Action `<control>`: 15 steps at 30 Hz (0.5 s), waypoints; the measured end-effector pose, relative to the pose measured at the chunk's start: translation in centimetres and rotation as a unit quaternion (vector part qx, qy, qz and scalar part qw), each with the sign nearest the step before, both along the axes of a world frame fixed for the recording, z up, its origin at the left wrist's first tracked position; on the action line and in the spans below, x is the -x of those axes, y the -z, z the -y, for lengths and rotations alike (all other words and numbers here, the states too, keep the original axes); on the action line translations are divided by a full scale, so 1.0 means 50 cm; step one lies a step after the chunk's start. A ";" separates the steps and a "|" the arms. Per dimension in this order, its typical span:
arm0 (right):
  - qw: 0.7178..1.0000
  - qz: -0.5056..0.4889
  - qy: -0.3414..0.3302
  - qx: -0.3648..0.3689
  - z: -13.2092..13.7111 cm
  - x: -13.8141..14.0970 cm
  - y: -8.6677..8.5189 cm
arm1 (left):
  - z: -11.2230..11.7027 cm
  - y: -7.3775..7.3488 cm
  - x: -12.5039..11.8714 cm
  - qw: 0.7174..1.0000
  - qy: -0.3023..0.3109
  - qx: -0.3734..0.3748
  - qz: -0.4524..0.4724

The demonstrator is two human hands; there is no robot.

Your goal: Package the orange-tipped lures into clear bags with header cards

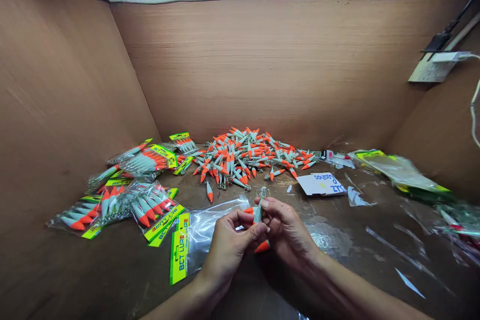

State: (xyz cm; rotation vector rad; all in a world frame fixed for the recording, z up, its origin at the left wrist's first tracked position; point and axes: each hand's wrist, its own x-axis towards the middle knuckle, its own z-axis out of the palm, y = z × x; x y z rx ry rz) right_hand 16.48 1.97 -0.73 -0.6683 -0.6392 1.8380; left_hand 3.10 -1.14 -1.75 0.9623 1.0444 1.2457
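Note:
Close together at the front middle, my left hand [237, 232] and my right hand [287, 225] both grip orange-and-white fishing lures [257, 214]. One lure stands upright between the fingertips, its crown of hooks pointing away from me. An orange tip shows above my left fingers and another orange tip sticks out below my right hand; how many lures are held is hidden by the fingers. Just left of my left hand lie clear bags [204, 222] with yellow-green BCT LURE headers. Beyond the hands rises a heap of loose lures [240, 155], with a single lure [209, 192] lying in front of it.
Filled lure packets [150, 205] are piled on the left. A handwritten white card [321, 184] lies right of the heap. Further right are a stack of flat bags [401, 172] and plastic scraps [397, 250]. Wooden walls enclose the table; a power socket [429, 69] hangs at right.

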 end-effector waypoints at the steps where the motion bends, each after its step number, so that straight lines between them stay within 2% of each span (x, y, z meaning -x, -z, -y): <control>1: 1.000 0.002 0.003 0.003 0.001 0.001 0.002 | 0.000 0.000 0.000 1.000 -0.001 0.004 0.001; 15: 1.000 0.001 0.006 -0.019 0.004 0.001 -0.002 | -0.002 0.001 0.003 1.000 -0.005 0.001 -0.003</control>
